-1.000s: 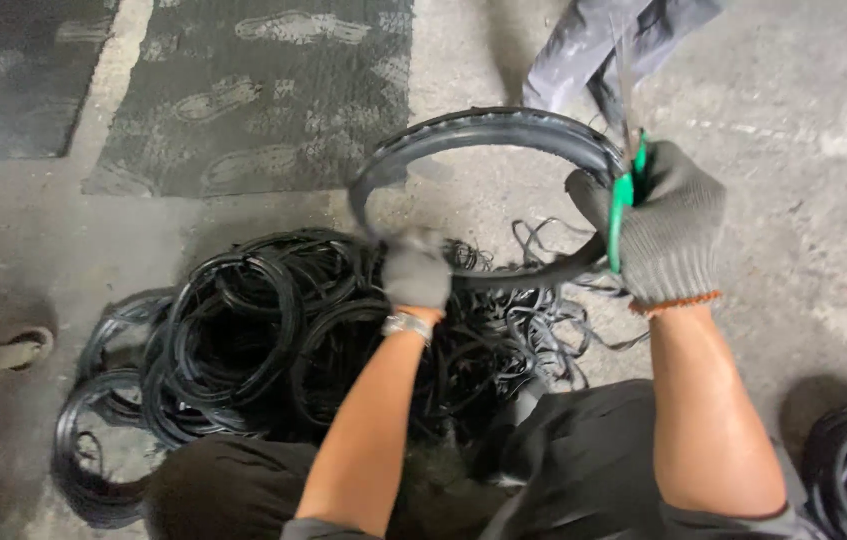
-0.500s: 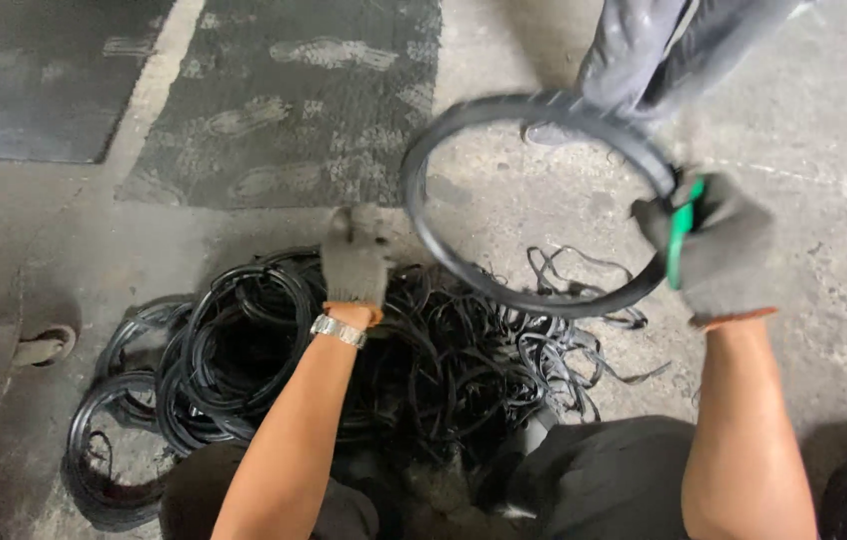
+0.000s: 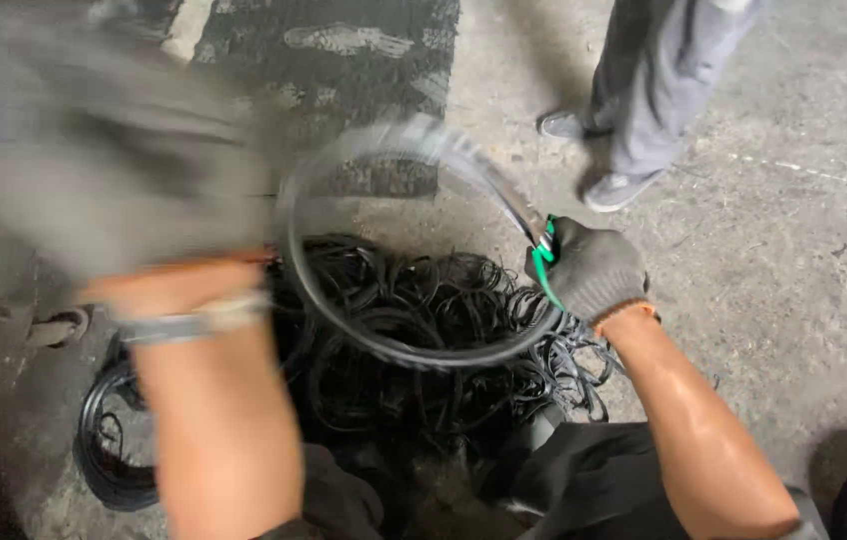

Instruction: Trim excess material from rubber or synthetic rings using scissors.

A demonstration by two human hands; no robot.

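Right hand [image 3: 594, 272], grey glove, fist clamped on a green-handled tool [image 3: 545, 268] and the rim of a black rubber ring [image 3: 414, 355] held above a heap of black rings [image 3: 384, 400] on concrete. Left hand [image 3: 114, 190] raised, badly blurred; grip unreadable.

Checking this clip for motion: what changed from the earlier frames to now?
The left hand has let go of the black ring and swung up toward the camera, blurred. The right hand still grips the ring with the green-handled tool. The pile of black rings stays on the floor.
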